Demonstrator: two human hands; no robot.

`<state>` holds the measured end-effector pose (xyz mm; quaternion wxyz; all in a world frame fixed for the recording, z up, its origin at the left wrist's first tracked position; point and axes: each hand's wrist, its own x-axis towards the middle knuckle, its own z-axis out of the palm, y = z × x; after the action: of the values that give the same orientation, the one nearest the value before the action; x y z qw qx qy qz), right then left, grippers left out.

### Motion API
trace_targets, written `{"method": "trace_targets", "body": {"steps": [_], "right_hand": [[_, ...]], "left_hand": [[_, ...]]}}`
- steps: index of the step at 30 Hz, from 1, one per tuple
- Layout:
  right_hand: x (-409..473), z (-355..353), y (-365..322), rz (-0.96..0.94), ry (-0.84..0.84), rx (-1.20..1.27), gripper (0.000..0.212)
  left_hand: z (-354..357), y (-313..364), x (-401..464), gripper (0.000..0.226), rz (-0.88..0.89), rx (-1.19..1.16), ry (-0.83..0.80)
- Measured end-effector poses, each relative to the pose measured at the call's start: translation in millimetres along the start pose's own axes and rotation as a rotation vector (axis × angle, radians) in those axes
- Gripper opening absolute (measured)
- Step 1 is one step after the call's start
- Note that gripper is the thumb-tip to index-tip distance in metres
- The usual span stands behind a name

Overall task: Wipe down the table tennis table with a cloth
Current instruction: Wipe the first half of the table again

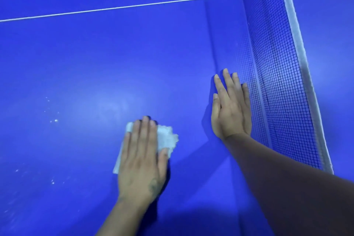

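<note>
Head view of a blue table tennis tabletop (pixel 95 63) seen from above. The left hand (pixel 141 161) lies palm-down at about 6 o'clock in the frame, its fingers (pixel 145 132) extended and held side by side, pressing a white cloth (pixel 165 140) flat against the surface; the cloth shows beyond the fingertips, at the thumb side toward 3 o'clock, and as a strip along the hand's outer edge toward 9 o'clock. The left hand is slightly blurred. The right hand (pixel 230 109), at about 3 o'clock from the cloth and apart from it, rests flat and empty on the tabletop, fingers straight and close together, its outer edge just beside the foot of the net (pixel 277 82). The dark mesh net, topped by a white band (pixel 298 44), runs from 12 o'clock toward 4 o'clock. A white line (pixel 115 8) crosses the tabletop toward 11 o'clock. Small white specks (pixel 55 120) dot the surface toward 9 o'clock of the cloth.
</note>
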<state>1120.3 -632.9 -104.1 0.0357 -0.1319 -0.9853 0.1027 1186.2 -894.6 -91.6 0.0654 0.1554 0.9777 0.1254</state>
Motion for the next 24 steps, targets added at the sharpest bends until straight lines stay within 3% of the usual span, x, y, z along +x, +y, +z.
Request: {"method": "trace_targets", "body": {"steps": [4, 7, 11, 14, 18, 21, 24], "right_hand": [[-1, -1, 0, 0.002, -0.011, 0.027, 0.056], [0, 0, 0, 0.0, -0.002, 0.027, 0.055], [3, -1, 3, 0.0, 0.006, 0.011, 0.054], [-1, 2, 1, -0.022, 0.018, 0.008, 0.054], [-1, 3, 0, -0.025, 0.027, 0.0, 0.055], [-3, 1, 0, -0.027, 0.025, 0.003, 0.055], [-7, 0, 0, -0.038, 0.037, 0.024, 0.055]], "left_hand": [[-14, -51, 57, 0.068, -0.236, 0.071, 0.086], [-12, -51, 128, 0.07, -0.348, 0.061, 0.176], [-3, -2, 188, 0.074, -0.297, 0.002, 0.189], [16, 46, 150, 0.071, -0.129, -0.01, 0.219], [29, 83, 44, 0.069, 0.013, -0.065, 0.125], [26, 69, -32, 0.068, -0.047, -0.073, 0.073], [14, 19, -58, 0.068, -0.202, 0.008, 0.128]]}}
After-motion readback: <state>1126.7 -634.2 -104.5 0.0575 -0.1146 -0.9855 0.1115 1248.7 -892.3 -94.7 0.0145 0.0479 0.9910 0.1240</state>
